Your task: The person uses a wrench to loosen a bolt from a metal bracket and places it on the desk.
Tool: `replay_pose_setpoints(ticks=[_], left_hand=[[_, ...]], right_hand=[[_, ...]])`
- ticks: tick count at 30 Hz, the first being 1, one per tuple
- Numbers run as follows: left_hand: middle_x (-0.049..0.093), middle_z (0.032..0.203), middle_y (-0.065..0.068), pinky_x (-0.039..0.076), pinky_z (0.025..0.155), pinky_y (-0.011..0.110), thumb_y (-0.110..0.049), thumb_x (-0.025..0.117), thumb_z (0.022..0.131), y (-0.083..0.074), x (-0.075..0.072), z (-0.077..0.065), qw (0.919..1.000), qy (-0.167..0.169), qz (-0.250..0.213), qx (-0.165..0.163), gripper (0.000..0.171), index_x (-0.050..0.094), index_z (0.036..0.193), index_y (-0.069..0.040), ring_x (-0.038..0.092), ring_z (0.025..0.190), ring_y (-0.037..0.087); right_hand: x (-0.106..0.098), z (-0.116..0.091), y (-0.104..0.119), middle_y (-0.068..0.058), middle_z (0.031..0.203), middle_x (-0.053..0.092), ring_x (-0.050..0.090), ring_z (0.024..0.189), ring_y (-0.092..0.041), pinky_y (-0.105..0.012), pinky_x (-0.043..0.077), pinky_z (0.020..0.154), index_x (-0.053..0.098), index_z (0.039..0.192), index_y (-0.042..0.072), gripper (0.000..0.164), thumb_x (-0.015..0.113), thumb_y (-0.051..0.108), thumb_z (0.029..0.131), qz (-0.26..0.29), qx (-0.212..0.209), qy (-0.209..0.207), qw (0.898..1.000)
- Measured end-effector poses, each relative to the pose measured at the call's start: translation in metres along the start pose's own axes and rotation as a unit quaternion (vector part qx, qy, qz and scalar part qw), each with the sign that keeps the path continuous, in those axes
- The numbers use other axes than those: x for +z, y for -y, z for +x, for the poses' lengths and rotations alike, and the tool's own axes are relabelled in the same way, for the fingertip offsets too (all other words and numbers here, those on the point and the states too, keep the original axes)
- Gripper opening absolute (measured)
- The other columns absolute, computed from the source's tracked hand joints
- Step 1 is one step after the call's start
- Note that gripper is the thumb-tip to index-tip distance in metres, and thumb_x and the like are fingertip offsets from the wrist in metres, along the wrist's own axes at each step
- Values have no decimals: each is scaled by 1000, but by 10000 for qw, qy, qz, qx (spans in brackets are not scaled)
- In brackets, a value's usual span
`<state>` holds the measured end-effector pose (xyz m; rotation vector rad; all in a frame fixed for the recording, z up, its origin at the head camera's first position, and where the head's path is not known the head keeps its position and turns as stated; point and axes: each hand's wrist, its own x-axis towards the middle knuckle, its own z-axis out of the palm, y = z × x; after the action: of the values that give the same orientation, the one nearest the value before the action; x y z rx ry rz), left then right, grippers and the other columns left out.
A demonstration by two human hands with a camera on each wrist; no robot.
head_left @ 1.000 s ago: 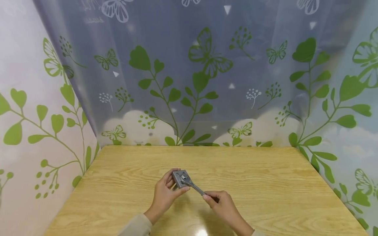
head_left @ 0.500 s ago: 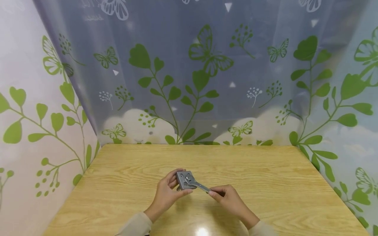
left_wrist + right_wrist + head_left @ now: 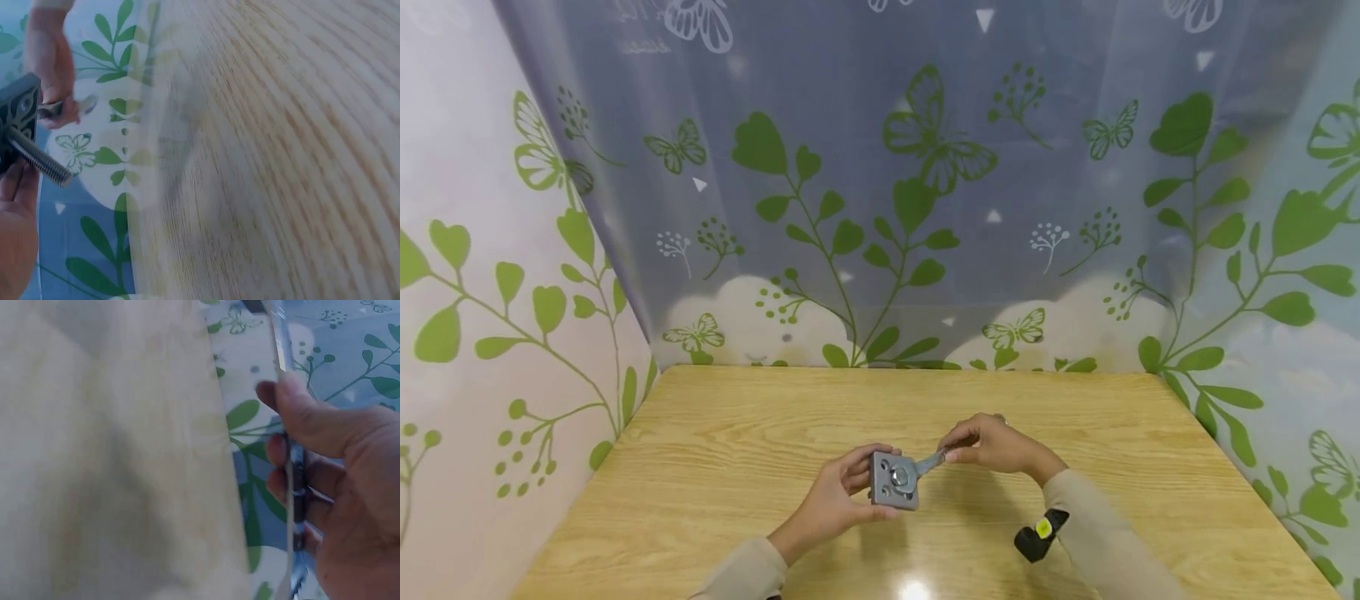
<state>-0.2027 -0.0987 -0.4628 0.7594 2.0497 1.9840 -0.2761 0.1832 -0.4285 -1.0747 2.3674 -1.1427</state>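
Observation:
My left hand (image 3: 829, 502) holds a grey square plate (image 3: 884, 495) by its edges, thumb along the lower edge and fingers at the upper. A hex bolt head (image 3: 899, 476) sits at the plate's middle. Out of the plate's back, in the left wrist view, sticks the bolt's threaded shank (image 3: 40, 157). A silver wrench (image 3: 932, 462) has one end around the bolt head and slants up to the right. My right hand (image 3: 1003, 446) grips its handle; in the right wrist view, thumb and fingers close round the shaft (image 3: 284, 347).
The wood-grain table (image 3: 760, 417) lies beneath both hands. Behind it hangs a curtain (image 3: 850, 208) printed with leaves and butterflies, which also runs along both sides. A black wrist device (image 3: 1033, 542) with a yellow patch hangs at the right sleeve.
The right hand has swung the wrench handle from lower right to upper right, away from the body. The left hand and plate have shifted right and slightly nearer.

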Motion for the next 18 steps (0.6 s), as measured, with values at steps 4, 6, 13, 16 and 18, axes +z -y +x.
replay_pose_setpoints(ticks=[4, 6, 13, 16, 18], left_hand=[[54, 135, 18, 46, 103, 32, -9, 82, 73, 1, 4, 2, 9991, 405, -6, 82, 71, 49, 135, -2, 59, 118, 17], [54, 135, 18, 45, 104, 31, -8, 82, 73, 1, 6, 3, 9983, 572, -6, 59, 71, 48, 136, -2, 59, 118, 17], [57, 132, 17, 44, 104, 29, -6, 83, 73, 1, 11, 5, 9952, 961, -23, -164, 72, 48, 136, 0, 59, 118, 16], [57, 131, 17, 44, 104, 28, -4, 82, 73, 2, 13, 6, 9944, 1037, -28, -198, 73, 47, 136, 2, 60, 117, 15], [57, 132, 19, 45, 103, 28, -4, 82, 73, 3, 14, 5, 9940, 1068, -75, -213, 73, 46, 136, 4, 59, 117, 15]], right_hand=[[-20, 14, 8, -5, 97, 71, 65, 87, -12, -29, 56, 80, 73, 104, 3, 19, 67, 14, 89, -497, -328, 528, 9968], [-27, 22, 15, -1, 95, 71, 64, 85, -9, -28, 55, 79, 74, 101, 6, 17, 69, 15, 87, -823, -375, 738, 9932], [-37, 39, 37, 9, 85, 72, 61, 76, -1, -36, 55, 74, 78, 89, 13, 12, 75, 20, 80, -1976, -592, 1010, 9733], [-37, 38, 43, 11, 83, 71, 60, 75, 0, -37, 54, 75, 78, 86, 14, 10, 77, 20, 78, -2117, -502, 986, 9711], [-36, 37, 44, 10, 84, 72, 61, 77, -2, -35, 54, 76, 78, 87, 14, 10, 77, 19, 78, -2096, -408, 991, 9719]])
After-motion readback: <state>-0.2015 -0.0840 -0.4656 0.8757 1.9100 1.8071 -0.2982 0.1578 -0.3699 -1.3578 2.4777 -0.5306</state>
